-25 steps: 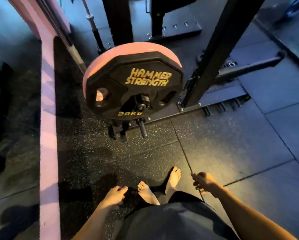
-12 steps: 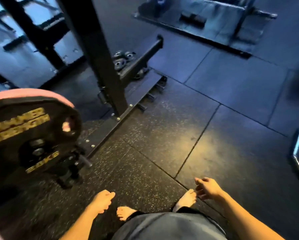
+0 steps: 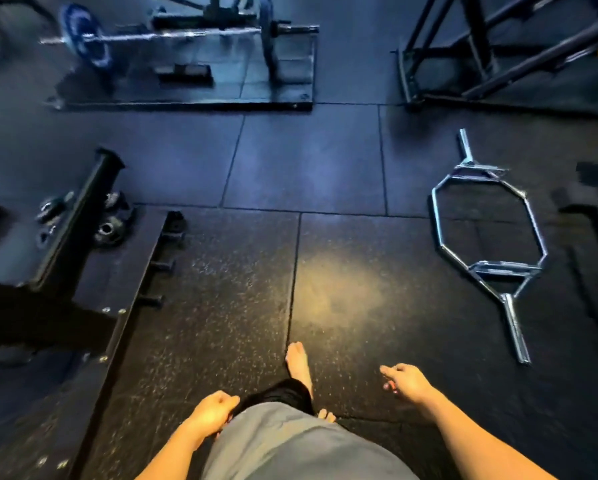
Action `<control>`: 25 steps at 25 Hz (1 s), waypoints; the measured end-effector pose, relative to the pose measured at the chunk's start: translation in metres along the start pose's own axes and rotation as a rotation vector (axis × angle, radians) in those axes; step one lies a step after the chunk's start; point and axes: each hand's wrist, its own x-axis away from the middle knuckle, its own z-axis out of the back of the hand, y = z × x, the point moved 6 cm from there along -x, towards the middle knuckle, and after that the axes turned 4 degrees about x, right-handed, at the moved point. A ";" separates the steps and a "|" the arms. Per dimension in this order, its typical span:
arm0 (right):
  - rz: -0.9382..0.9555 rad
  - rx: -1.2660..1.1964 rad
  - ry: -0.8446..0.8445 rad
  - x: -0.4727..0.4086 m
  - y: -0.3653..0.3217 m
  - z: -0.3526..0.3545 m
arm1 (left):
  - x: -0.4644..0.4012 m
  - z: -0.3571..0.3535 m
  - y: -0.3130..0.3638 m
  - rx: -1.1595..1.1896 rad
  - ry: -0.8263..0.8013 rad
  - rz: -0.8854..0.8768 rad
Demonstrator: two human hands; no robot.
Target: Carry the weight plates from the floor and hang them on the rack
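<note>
Two empty hands: left hand (image 3: pixel 211 414), right hand (image 3: pixel 407 382)

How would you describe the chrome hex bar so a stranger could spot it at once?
Start at the black rubber floor and look to the right side, ahead of the right hand. The hex bar lies flat there, alone. It is the only shiny, empty frame, with a stub sleeve at each end and no plates.

I see bare forearms with no sleeves. The left hand (image 3: pixel 211 414) and right hand (image 3: pixel 408 382) carry no gloves, rings or watch. I note grey shorts (image 3: pixel 290 445) over a dark trouser leg (image 3: pixel 280 393), and a bare foot (image 3: pixel 299 362).
</note>
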 end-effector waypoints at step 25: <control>-0.087 0.221 -0.033 -0.391 -0.488 0.369 | -0.279 0.185 0.593 0.249 0.015 0.110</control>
